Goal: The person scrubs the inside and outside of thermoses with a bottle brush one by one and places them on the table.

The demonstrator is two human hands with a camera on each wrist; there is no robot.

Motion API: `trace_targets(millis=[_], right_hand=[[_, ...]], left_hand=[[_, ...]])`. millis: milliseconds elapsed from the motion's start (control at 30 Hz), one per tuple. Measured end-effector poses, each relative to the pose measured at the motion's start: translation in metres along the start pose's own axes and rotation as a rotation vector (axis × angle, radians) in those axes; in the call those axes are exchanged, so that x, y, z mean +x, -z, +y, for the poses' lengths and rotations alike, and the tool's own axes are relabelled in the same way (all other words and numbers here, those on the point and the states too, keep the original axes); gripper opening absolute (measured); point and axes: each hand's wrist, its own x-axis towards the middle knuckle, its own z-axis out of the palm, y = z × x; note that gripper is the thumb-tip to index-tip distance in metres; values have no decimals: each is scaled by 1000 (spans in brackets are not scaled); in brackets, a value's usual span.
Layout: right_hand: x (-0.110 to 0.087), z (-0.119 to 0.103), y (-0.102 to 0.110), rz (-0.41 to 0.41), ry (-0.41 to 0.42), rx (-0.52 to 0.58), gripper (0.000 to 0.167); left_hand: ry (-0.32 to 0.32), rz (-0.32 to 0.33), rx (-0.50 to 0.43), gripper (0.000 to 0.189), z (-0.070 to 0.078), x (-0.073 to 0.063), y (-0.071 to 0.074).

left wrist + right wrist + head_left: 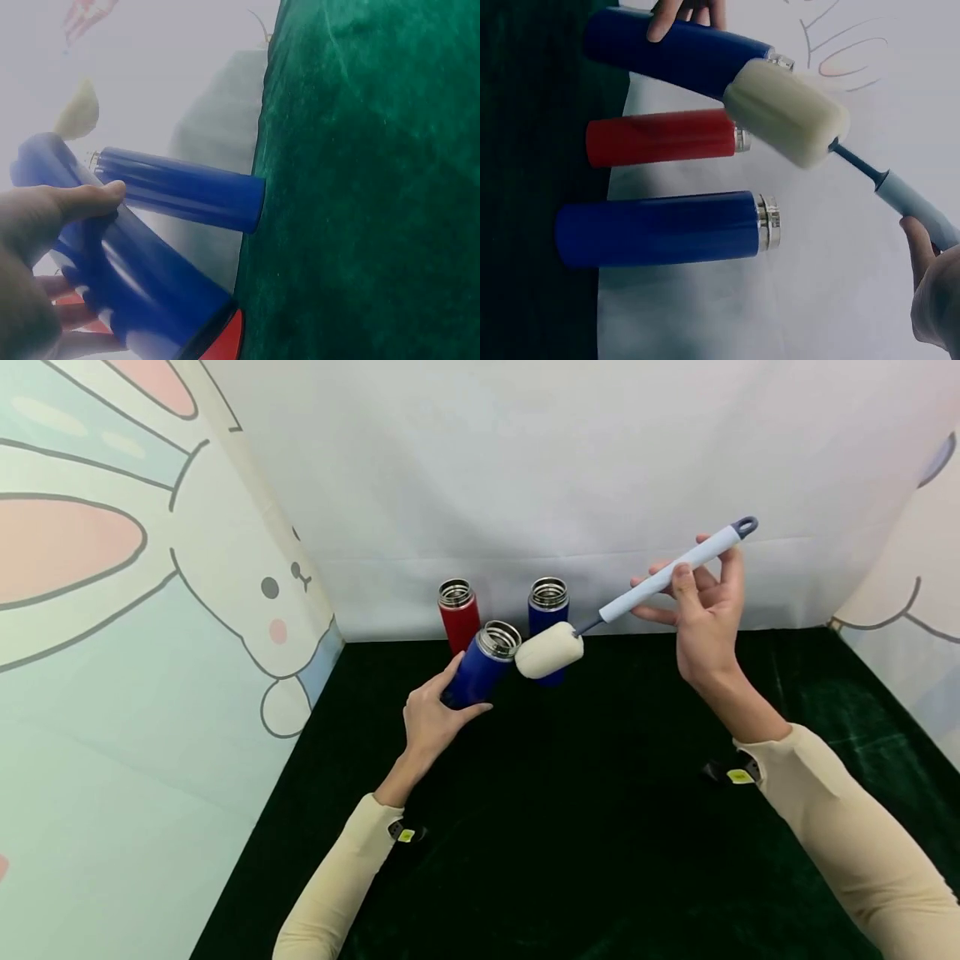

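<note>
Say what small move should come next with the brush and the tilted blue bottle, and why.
I would probably have the right grip line the sponge up with the mouth of the tilted blue bottle, then ease it in. The left grip holds that bottle, and the sponge is outside it, beside the mouth.

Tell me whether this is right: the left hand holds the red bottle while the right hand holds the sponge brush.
Wrong colour: the head view shows the left hand holding a blue bottle, while the right hand holds the sponge brush.
</note>
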Motion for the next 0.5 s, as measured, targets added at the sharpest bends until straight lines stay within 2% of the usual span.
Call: trace_targets(millis=[100, 200, 333, 500], right_hand=[[-1, 2, 3, 24, -29, 28, 42], [-1, 8, 5, 39, -64, 60, 42], [-3, 23, 10, 73, -167, 171, 36], [-11, 49, 20, 167, -349, 368, 27]], left_hand=[[29, -30, -38, 86, 1, 0, -3], [64, -52, -141, 86, 1, 0, -6], [160, -104, -385, 84, 2, 2, -9], [331, -263, -740, 72, 7, 4, -12]])
